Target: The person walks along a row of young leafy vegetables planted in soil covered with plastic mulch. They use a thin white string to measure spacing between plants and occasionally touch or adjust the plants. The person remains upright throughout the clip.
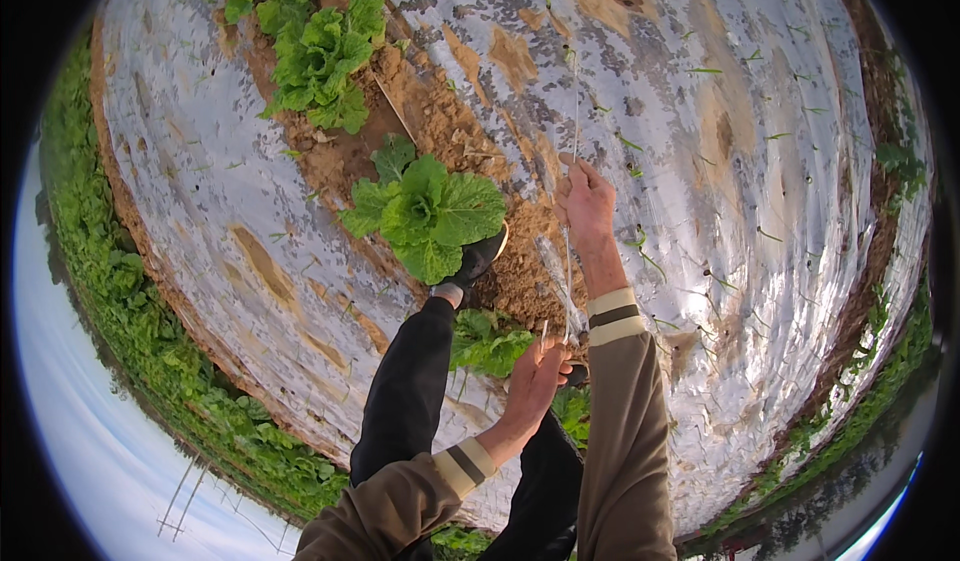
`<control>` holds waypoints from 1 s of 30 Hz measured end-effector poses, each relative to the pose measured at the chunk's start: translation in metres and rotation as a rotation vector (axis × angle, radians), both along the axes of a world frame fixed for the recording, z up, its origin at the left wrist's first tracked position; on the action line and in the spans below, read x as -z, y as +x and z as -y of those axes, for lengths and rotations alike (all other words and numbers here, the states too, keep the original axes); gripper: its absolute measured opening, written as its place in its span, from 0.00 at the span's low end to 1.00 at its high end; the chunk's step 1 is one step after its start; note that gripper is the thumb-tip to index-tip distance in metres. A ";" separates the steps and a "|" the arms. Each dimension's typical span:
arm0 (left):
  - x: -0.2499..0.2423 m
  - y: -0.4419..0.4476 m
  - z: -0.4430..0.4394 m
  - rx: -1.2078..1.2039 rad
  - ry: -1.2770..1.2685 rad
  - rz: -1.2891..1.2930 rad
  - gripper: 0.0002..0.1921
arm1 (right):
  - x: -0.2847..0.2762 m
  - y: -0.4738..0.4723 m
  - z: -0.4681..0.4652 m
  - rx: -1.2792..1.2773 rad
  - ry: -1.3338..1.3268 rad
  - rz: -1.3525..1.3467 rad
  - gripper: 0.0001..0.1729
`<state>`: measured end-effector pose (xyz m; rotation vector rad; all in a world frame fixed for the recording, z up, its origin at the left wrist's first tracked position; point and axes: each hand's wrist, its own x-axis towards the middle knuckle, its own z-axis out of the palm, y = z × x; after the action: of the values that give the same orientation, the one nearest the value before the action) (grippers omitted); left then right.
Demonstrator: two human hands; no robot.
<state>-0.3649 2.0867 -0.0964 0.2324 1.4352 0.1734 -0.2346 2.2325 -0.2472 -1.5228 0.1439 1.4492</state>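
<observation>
My right hand (pixel 586 199) is closed around a thin pale strand (pixel 576 111), string or thin rod, I cannot tell which. From that hand one stretch runs up over the silvery plastic mulch film (pixel 720 186) to a small seedling spot. Another stretch drops to my left hand (pixel 534 381), which pinches it between thumb and fingers. A short white tip (pixel 544 333) pokes up from the left hand; whether it belongs to the strand is unclear. Below my right hand lies a crumpled strip of clear film (pixel 559 280) on the soil.
Leafy green plants (pixel 431 216) grow along a furrow of bare brown soil (pixel 420 103), one against my dark shoe (pixel 480 261). Small thin seedlings (pixel 637 242) poke through the film on the right bed. Another film-covered bed (pixel 195 171) lies left, bordered by dense green crops (pixel 112 268).
</observation>
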 end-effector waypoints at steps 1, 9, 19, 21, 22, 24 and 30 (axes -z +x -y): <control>-0.001 0.000 -0.001 0.001 0.001 -0.004 0.22 | -0.001 0.000 0.000 0.022 0.011 -0.032 0.19; -0.001 0.001 -0.003 0.003 -0.030 -0.006 0.21 | 0.011 0.012 -0.004 0.198 0.094 -0.208 0.20; -0.004 -0.005 0.001 0.118 0.026 0.003 0.24 | 0.006 0.012 0.012 0.088 0.060 -0.181 0.21; -0.004 -0.002 0.005 0.110 0.008 0.018 0.25 | 0.007 0.019 0.013 0.203 0.115 -0.218 0.22; -0.004 -0.002 0.005 0.123 0.005 0.022 0.25 | 0.008 0.022 0.012 0.254 0.146 -0.227 0.23; -0.002 -0.003 0.005 0.145 -0.002 0.027 0.25 | 0.007 0.025 0.007 0.300 0.152 -0.248 0.24; -0.001 -0.006 0.010 0.178 -0.042 0.016 0.24 | -0.012 0.033 0.015 0.226 0.175 -0.208 0.22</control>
<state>-0.3709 2.0772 -0.0959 0.3224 1.3929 -0.0001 -0.2018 2.2178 -0.2356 -1.1735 0.2973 1.3965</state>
